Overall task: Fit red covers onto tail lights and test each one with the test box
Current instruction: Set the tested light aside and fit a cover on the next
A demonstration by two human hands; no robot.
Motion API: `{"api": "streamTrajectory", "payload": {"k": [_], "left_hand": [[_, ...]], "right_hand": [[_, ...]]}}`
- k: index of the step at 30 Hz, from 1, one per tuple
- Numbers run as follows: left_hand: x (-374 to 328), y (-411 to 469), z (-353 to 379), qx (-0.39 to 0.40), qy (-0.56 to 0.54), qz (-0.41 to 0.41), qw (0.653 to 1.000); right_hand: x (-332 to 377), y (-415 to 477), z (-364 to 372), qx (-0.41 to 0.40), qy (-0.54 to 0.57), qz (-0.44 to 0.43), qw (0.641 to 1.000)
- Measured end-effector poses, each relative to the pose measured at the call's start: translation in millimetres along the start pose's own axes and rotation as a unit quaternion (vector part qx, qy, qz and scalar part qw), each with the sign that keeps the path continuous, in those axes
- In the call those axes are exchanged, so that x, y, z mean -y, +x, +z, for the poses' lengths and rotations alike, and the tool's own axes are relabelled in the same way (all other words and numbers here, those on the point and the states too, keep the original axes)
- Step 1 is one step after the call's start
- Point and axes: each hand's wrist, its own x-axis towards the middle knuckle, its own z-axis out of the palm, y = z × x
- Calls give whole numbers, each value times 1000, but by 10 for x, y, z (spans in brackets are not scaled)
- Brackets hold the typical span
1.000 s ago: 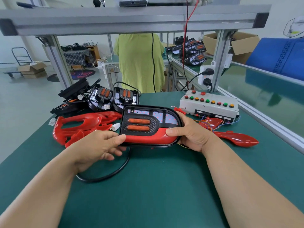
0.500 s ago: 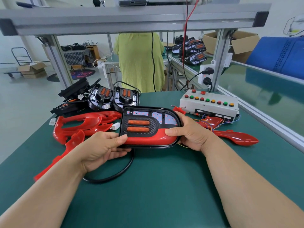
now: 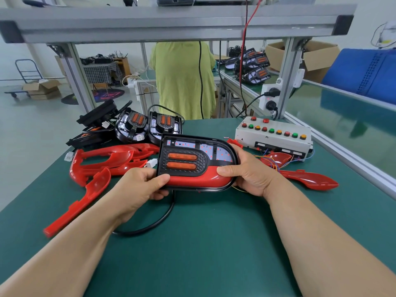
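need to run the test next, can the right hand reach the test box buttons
Probably yes: the test box sits close beyond the right hand, nothing tall between, but that hand grips the tail light and must let go first.

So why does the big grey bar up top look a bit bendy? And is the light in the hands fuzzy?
Head view: the grey bar bows because the wide-angle lens bends straight lines near the edges; head view, the tail light between the left hand and right hand is sharp, evenly lit, with a soft sheen on its red cover.
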Motion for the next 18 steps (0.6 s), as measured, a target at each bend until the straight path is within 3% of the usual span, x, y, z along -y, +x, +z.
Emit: {"api": "streamTrajectory", "payload": {"k": [10,18], "left_hand": [[-35,-8,-56,46,15,-33,998],[-106,-51,-30,9,85,-12,996]], "right_hand": [[8,-24,-44,11,1,28,1000],[92,-20,-46,-45,36,9,998]]}}
